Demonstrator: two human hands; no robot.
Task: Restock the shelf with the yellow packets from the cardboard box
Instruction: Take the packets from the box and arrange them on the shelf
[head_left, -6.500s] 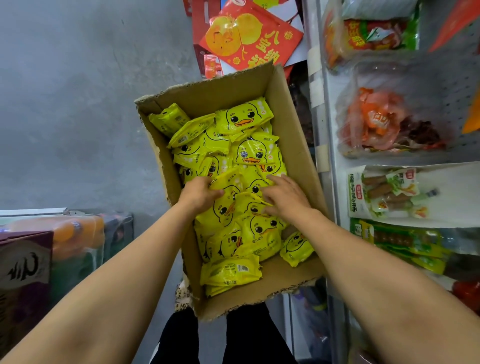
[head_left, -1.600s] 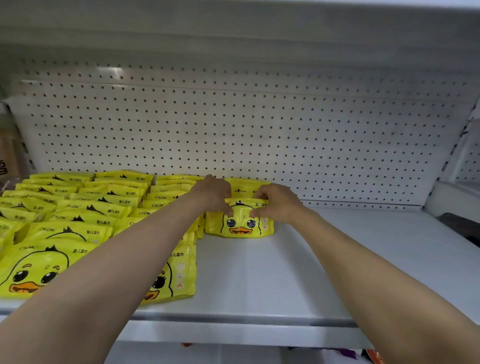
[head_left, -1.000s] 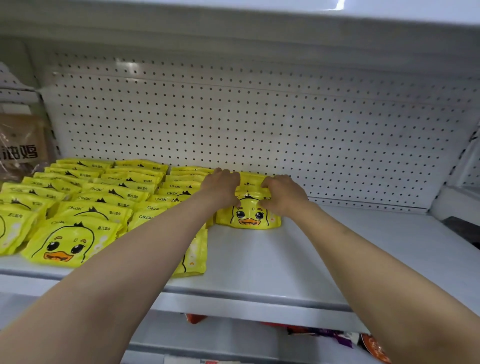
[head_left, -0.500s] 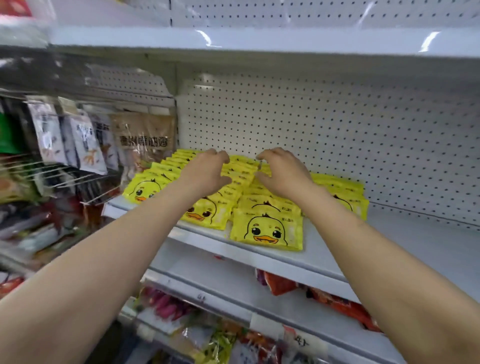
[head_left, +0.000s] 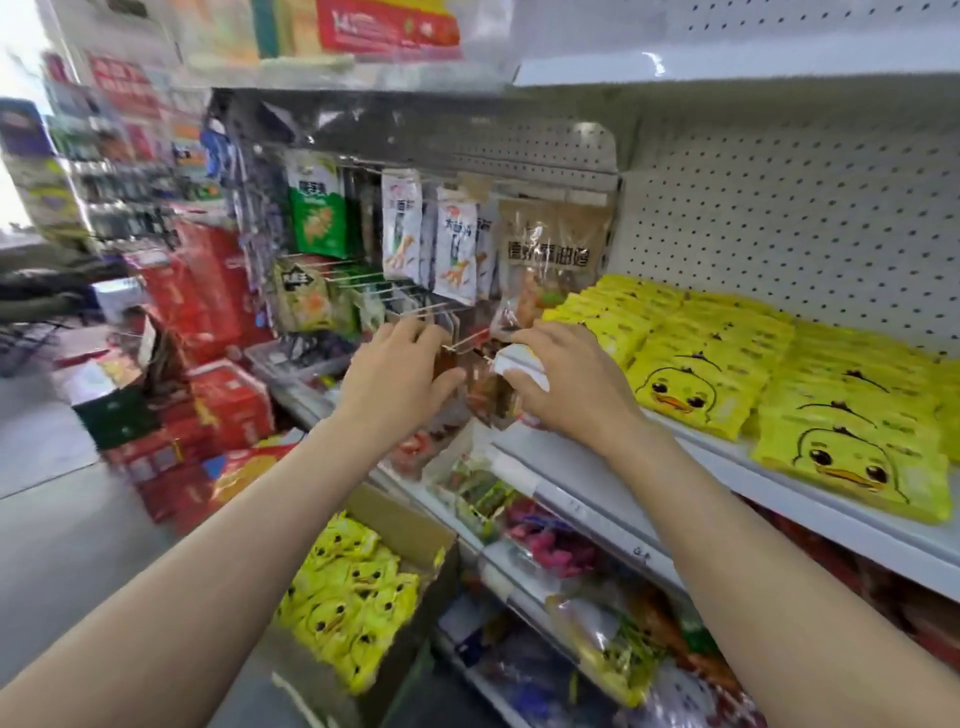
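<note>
Rows of yellow duck-face packets (head_left: 779, 374) lie flat on the white shelf (head_left: 810, 499) at the right, in front of a pegboard back. On the floor below stands the open cardboard box (head_left: 410, 525), with several more yellow packets (head_left: 353, 597) inside. My left hand (head_left: 400, 374) hovers with loosely curled fingers and holds nothing, left of the shelf's end. My right hand (head_left: 576, 389) is over the shelf's left corner, fingers relaxed, with no packet in it. Both hands are off the packets.
Hanging snack bags (head_left: 452, 244) on wire hooks fill the bay left of the shelf, just behind my hands. Lower shelves (head_left: 545, 551) hold mixed snack packs. Red cartons (head_left: 218, 322) are stacked on the floor at the left, with grey floor (head_left: 62, 545) beside them.
My hands have let go of the packets on the shelf and drawn back to its left end. The view has swung left and down, bringing the box into sight.
</note>
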